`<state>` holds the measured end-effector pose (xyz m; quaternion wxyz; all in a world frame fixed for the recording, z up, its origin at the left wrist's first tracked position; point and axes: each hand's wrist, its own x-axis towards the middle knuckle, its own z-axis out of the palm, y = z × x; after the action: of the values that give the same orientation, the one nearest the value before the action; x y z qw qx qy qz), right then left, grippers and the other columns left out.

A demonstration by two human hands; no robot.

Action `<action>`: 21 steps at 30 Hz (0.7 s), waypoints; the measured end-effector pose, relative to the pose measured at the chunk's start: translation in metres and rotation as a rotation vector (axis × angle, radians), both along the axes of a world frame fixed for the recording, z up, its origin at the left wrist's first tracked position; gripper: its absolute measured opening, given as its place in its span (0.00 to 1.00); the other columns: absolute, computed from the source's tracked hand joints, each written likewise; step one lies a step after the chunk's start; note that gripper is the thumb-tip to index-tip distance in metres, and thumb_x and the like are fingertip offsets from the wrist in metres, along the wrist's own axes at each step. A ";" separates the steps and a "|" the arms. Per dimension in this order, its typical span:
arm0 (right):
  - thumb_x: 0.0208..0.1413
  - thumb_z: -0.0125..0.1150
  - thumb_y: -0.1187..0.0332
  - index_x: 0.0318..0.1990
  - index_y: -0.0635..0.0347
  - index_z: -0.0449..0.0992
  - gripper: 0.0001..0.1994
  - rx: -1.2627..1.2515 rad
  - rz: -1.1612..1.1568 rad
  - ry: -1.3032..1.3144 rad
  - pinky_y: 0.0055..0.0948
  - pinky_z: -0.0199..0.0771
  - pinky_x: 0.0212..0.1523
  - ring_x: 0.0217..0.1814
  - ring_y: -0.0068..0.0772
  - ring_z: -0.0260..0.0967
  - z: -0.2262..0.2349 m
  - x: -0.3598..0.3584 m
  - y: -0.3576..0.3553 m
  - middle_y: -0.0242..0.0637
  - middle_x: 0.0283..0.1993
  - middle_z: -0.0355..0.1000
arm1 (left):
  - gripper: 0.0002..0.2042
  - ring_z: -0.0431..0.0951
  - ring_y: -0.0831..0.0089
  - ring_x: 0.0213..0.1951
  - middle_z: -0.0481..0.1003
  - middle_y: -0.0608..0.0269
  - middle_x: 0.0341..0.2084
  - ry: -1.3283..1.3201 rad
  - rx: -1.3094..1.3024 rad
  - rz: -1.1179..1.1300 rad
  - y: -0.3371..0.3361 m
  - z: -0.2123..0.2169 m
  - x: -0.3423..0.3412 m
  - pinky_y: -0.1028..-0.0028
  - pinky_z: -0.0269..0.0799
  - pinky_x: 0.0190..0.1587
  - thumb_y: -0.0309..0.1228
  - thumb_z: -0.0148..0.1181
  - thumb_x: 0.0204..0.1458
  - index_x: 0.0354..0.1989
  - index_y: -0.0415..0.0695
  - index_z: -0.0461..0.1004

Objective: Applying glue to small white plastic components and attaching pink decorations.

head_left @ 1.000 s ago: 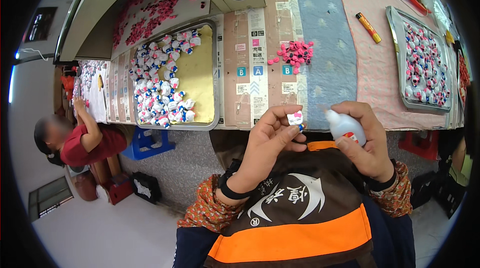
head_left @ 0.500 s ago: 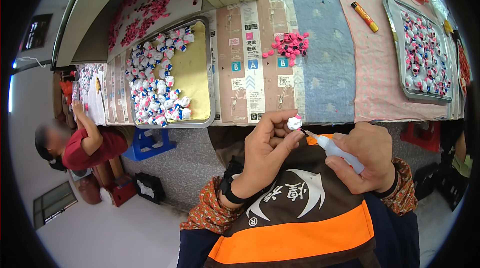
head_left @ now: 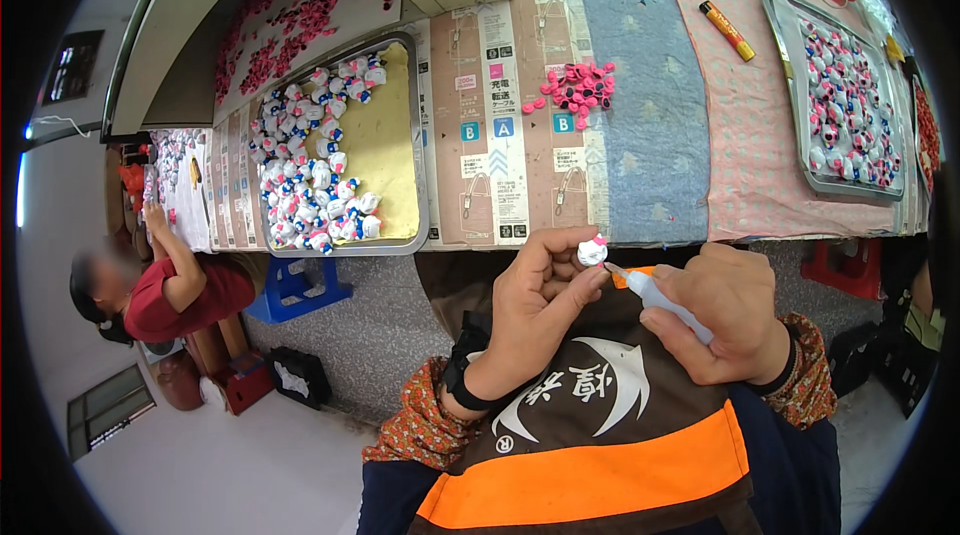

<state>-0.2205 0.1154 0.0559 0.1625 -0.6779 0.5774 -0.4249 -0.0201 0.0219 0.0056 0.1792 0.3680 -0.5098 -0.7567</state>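
My left hand (head_left: 545, 300) pinches a small white figurine head (head_left: 592, 252) with a pink patch on top, just in front of the table's edge. In my right hand (head_left: 728, 315) is a translucent squeeze bottle (head_left: 672, 308), its narrow tip pointing left at the underside of the figurine head. Whether the tip touches the head I cannot tell. Beyond my hands lies a heap of small pink pieces (head_left: 580, 90), some with dark faces. To the left stands a metal tray (head_left: 424, 150) with many white, blue and pink figurine heads on yellow lining.
At the right is another metal tray (head_left: 790, 100) full of similar pieces. A yellow-orange tube (head_left: 727, 30) lies on the pink cloth (head_left: 745, 135). A beige machine housing (head_left: 160, 45) rises at the far left over scattered pink pieces. Another person (head_left: 180, 280) works at the left.
The figurine head has turned slightly in my left fingers and moved a little down. The bottle and my right hand have shifted slightly left.
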 end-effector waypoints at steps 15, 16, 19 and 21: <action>0.41 0.73 0.73 0.39 0.67 0.77 0.16 -0.008 -0.022 -0.031 0.31 0.65 0.19 0.19 0.36 0.68 0.000 -0.005 0.007 0.38 0.24 0.72 | 0.17 0.77 0.80 0.40 0.74 0.63 0.41 0.102 0.274 0.013 -0.005 0.001 0.004 0.77 0.80 0.43 0.22 0.56 0.62 0.59 0.37 0.67; 0.41 0.73 0.73 0.39 0.67 0.77 0.15 -0.001 -0.020 -0.031 0.31 0.65 0.19 0.19 0.36 0.68 -0.001 -0.005 0.006 0.38 0.24 0.72 | 0.17 0.77 0.80 0.40 0.74 0.63 0.41 0.102 0.275 0.012 -0.005 0.001 0.004 0.77 0.80 0.43 0.22 0.56 0.62 0.59 0.37 0.67; 0.41 0.73 0.73 0.39 0.67 0.77 0.15 0.014 -0.014 -0.031 0.32 0.65 0.19 0.19 0.36 0.68 -0.003 -0.004 0.005 0.38 0.23 0.72 | 0.18 0.79 0.77 0.38 0.75 0.60 0.39 0.072 0.260 0.022 -0.005 0.000 0.004 0.72 0.82 0.42 0.22 0.56 0.61 0.59 0.36 0.67; 0.41 0.73 0.73 0.39 0.67 0.77 0.16 0.022 -0.009 -0.032 0.31 0.65 0.19 0.19 0.36 0.68 -0.003 -0.003 0.004 0.37 0.23 0.72 | 0.17 0.77 0.80 0.40 0.74 0.63 0.41 0.101 0.275 -0.007 -0.005 -0.001 0.005 0.77 0.80 0.44 0.22 0.56 0.62 0.59 0.37 0.66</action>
<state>-0.2240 0.1198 0.0528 0.1771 -0.6666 0.5826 -0.4299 -0.0146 0.0167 0.0048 0.1496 0.3488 -0.3931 -0.8375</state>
